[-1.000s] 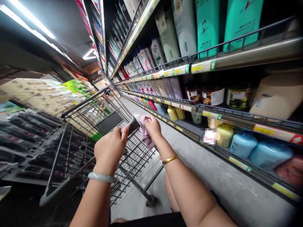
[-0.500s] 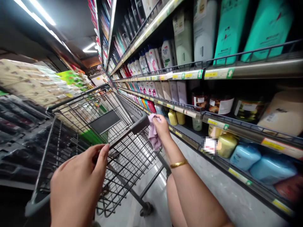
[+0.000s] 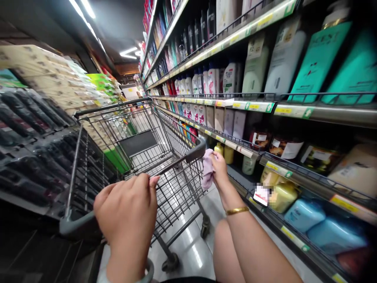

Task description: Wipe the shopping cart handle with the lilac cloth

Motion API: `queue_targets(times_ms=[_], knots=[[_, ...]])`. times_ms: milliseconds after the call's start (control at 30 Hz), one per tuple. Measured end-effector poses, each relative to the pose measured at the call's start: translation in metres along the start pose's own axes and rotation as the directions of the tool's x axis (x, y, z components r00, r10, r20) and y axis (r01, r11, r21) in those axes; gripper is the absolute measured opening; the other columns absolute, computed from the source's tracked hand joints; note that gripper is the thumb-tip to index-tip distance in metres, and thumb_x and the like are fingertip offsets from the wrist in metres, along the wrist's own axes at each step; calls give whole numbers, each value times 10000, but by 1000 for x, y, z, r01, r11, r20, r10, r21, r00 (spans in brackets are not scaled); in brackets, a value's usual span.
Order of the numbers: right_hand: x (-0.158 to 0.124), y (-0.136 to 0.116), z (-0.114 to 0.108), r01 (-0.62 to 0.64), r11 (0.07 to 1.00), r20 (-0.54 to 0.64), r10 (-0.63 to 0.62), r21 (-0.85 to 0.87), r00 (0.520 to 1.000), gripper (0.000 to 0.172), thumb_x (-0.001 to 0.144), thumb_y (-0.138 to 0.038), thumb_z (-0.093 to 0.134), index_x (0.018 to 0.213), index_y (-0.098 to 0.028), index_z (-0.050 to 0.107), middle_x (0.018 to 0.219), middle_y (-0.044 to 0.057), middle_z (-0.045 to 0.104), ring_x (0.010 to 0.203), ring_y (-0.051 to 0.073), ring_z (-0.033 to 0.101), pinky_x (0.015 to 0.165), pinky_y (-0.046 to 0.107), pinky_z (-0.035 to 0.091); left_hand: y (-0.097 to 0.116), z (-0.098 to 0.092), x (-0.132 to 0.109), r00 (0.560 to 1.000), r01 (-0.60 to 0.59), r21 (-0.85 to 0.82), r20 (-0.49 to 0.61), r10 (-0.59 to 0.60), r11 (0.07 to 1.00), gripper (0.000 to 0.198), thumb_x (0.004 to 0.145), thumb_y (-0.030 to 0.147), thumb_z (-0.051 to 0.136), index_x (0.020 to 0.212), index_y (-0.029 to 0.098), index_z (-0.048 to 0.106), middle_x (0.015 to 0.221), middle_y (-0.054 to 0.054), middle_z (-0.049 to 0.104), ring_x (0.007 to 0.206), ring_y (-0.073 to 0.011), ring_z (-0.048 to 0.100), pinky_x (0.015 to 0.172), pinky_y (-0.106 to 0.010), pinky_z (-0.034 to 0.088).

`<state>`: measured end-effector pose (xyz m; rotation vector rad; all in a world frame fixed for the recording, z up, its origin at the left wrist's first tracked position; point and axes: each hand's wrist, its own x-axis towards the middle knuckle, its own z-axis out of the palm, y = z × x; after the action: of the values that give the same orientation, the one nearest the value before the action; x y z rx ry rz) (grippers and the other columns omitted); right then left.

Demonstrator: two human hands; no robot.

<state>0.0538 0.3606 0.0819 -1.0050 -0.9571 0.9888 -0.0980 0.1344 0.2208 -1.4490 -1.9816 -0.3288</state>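
My left hand curls over the grey handle bar of a wire shopping cart, fingers closed round it near its left part. My right hand is shut on a small pink cloth, held against the right end of the handle. A gold bangle sits on my right wrist. The cart's basket looks empty apart from the folded child-seat flap.
Shelves of bottles and tubs run along the right, with price tags on their rails. Blue and yellow bottles stand on the low shelf by my right arm. Stacked packs line the left. The grey aisle floor runs ahead.
My left hand came off the handle's middle, swung left and closed again on the bar lower left. The right hand with the cloth stayed at the handle's right end. The view turned up the aisle.
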Motion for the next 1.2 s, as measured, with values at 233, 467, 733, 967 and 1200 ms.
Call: queue_targets(times_ms=[233, 467, 733, 967, 1200], knots=[[-14, -6, 6, 50, 988, -65, -41, 143, 997, 403, 748, -478, 628, 1011, -175, 668, 1013, 57, 716, 914, 191, 631, 818, 298, 500, -2, 1, -2, 997, -16, -31, -70, 14, 999, 436, 1059, 440, 313, 699, 238, 454, 683, -11, 588, 743, -219, 591, 767, -385, 326], [-15, -16, -3, 59, 984, -35, -54, 167, 998, 405, 717, -468, 676, 998, -175, 670, 961, 33, 691, 882, 190, 616, 830, 318, 482, 0, 1, -1, 997, -14, -26, -81, 12, 1000, 407, 1053, 412, 362, 707, 237, 485, 691, -7, 614, 771, -236, 615, 772, -394, 307], [-31, -55, -14, 165, 964, 15, -172, 208, 985, 466, 767, -545, 704, 1045, -173, 670, 938, 42, 706, 852, 188, 624, 826, 324, 493, 3, -2, -4, 997, 7, -24, -73, -9, 1000, 388, 1046, 409, 388, 735, 238, 544, 721, -16, 657, 789, -254, 626, 808, -417, 315], [-33, -28, -8, 147, 987, -9, -147, 70, 989, 437, 757, -564, 666, 968, -181, 653, 933, 61, 696, 921, 223, 620, 885, 359, 480, 8, -1, -4, 997, 20, -62, -78, -24, 998, 383, 1043, 409, 392, 746, 236, 562, 732, -24, 667, 790, -267, 628, 838, -445, 346], [-43, -59, -8, 209, 976, -68, -205, 54, 976, 442, 799, -571, 647, 1012, -184, 640, 1013, 61, 673, 926, 209, 617, 886, 360, 481, -7, -10, -14, 996, -44, -336, -92, 14, 941, 246, 1032, 344, 466, 1043, 270, 701, 988, 2, 772, 947, -223, 684, 1119, -502, 306]])
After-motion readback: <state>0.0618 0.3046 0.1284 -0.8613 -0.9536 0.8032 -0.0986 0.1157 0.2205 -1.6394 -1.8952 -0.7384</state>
